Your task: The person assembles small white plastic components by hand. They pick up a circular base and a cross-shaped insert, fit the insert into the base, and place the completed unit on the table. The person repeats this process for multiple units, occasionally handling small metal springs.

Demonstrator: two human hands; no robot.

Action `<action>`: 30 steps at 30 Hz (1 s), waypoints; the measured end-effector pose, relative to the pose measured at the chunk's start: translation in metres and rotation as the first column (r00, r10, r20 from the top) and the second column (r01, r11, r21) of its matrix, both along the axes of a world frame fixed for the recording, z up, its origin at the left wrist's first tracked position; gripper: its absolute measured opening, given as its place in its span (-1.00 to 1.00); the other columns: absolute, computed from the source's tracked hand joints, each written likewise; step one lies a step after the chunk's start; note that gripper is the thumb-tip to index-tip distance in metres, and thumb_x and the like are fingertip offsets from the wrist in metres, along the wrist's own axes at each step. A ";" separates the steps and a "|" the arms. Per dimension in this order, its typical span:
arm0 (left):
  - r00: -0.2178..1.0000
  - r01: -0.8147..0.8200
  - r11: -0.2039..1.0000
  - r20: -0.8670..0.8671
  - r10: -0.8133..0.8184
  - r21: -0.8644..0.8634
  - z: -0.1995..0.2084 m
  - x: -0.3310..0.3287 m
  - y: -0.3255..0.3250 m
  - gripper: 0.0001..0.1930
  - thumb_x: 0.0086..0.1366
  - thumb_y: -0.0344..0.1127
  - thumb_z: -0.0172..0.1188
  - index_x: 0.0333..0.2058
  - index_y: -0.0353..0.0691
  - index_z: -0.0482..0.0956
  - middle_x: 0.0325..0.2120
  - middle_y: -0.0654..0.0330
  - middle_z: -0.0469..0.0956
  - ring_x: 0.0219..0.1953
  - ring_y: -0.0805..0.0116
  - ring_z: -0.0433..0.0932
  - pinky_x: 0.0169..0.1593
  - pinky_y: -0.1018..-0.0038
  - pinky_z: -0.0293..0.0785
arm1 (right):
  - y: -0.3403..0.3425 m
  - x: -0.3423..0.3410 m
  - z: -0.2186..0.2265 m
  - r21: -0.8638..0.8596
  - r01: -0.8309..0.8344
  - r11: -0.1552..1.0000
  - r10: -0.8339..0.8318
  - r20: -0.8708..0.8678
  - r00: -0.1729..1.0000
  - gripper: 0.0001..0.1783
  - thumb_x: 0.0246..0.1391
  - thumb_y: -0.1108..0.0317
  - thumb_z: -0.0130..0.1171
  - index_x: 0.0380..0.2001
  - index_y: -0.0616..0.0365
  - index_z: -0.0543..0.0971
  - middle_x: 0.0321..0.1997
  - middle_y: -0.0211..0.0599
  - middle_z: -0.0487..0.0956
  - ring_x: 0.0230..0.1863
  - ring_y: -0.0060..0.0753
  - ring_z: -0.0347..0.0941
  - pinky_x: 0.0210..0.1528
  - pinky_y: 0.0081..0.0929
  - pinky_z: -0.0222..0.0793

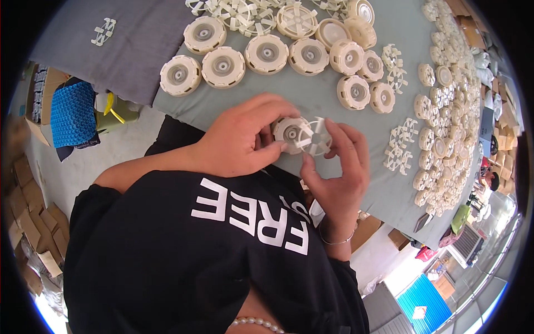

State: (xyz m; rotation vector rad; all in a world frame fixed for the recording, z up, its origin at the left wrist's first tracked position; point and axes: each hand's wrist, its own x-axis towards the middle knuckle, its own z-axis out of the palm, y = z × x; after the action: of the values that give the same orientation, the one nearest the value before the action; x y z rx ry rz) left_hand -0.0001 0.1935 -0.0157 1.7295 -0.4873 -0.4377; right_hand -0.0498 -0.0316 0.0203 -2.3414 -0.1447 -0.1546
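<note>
Grey-green cloth [192, 111] covered the work table, adjoined at the upper left by a dark grey cloth [133, 67] bearing a single spoked piece [104, 32]; cardboard boxes [36, 211] lay on the floor at the left. Near the table's close edge, before the person's black shirt [167, 250], the left hand [239, 136] was partly closed, its thumb and fingers curved about a cream wheel [285, 129] whose hub faced upward. Opposite it, the right hand [347, 167] was partly open, with a pale spoked ring [320, 127] pinched between thumb and fingers. The ring overlapped the right side of the wheel in view; whether the two parts were engaged could not be told. Beyond the hands stood a curved group of similar wheels [267, 54], with loose spoked pieces [245, 16] heaped behind them. Further wheels [427, 137] lay densely massed along the right side of the table.
</note>
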 end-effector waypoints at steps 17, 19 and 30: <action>1.000 -0.007 1.000 0.009 0.007 0.004 -0.003 0.000 -0.002 -0.48 0.36 -0.43 0.31 0.29 -0.13 0.51 0.19 0.12 0.50 -0.34 0.42 0.57 -0.26 0.50 0.54 | 0.015 -0.006 -0.007 -0.047 -0.034 0.998 0.032 -0.048 0.998 -0.32 -0.10 0.49 0.51 0.19 0.25 0.63 0.05 -0.10 0.59 -0.10 -0.13 0.60 -0.07 -0.26 0.57; 1.000 -0.003 1.000 0.007 0.003 0.001 -0.002 0.001 -0.002 -0.46 0.36 -0.45 0.30 0.31 -0.13 0.51 0.20 0.12 0.50 -0.33 0.41 0.56 -0.24 0.50 0.53 | 0.014 -0.005 -0.007 -0.057 -0.055 0.997 0.052 -0.056 0.997 -0.35 -0.05 0.46 0.52 0.19 0.27 0.63 0.06 -0.08 0.58 -0.06 -0.06 0.60 -0.04 -0.23 0.57; 0.996 -0.013 1.000 0.093 0.013 -0.002 -0.013 0.005 -0.003 -0.38 0.38 -0.56 0.20 0.41 -0.12 0.41 0.33 0.05 0.40 -0.33 0.45 0.52 -0.23 0.52 0.54 | 0.013 0.005 -0.026 -0.120 -0.129 0.984 0.132 0.015 0.991 -0.25 -0.03 0.38 0.57 0.28 0.20 0.56 0.10 -0.07 0.58 -0.02 -0.03 0.61 -0.01 -0.23 0.58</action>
State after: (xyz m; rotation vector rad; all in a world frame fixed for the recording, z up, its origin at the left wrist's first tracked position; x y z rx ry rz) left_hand 0.0052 0.1905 -0.0287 1.7568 -0.5428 -0.3481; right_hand -0.0453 -0.0187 -0.0060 -2.4400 -0.3261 -0.1103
